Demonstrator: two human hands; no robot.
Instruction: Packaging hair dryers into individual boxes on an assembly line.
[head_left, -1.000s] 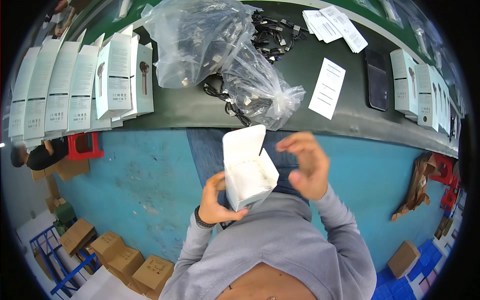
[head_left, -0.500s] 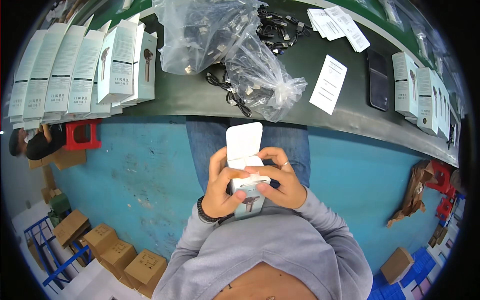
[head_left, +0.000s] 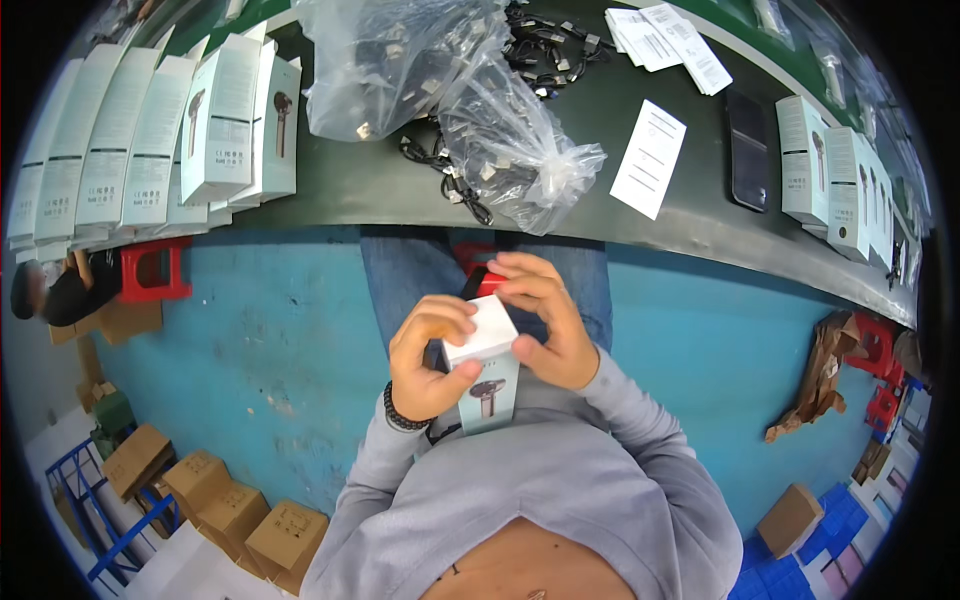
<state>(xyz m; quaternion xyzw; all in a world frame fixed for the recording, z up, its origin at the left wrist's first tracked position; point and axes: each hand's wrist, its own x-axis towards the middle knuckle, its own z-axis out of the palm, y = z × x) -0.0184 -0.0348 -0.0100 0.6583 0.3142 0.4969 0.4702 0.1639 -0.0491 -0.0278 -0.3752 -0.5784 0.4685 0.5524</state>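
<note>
In front of my body stands a pale blue and white carton (head_left: 488, 395) with a picture of a dark handheld device on its front. Its white top flap (head_left: 483, 332) is folded down over the opening. My left hand (head_left: 428, 358) is closed round the carton's left side, thumb at the front edge and fingertips on the lid. My right hand (head_left: 550, 322) is beside the top right corner, its fingers apart and curved, the thumb close to the carton's edge. Whether that thumb touches the carton I cannot tell.
The dark table holds rows of similar cartons (head_left: 218, 130) at left, clear plastic bags (head_left: 520, 150) of cables, loose black cables (head_left: 445, 170), a paper slip (head_left: 648, 160), a phone (head_left: 747, 150), and more cartons (head_left: 805, 165) at right. Brown boxes (head_left: 287, 535) stand on the floor.
The carton's raised flap has come down over its top. My right hand has lifted off the front and opened; my left hand still holds the carton.
</note>
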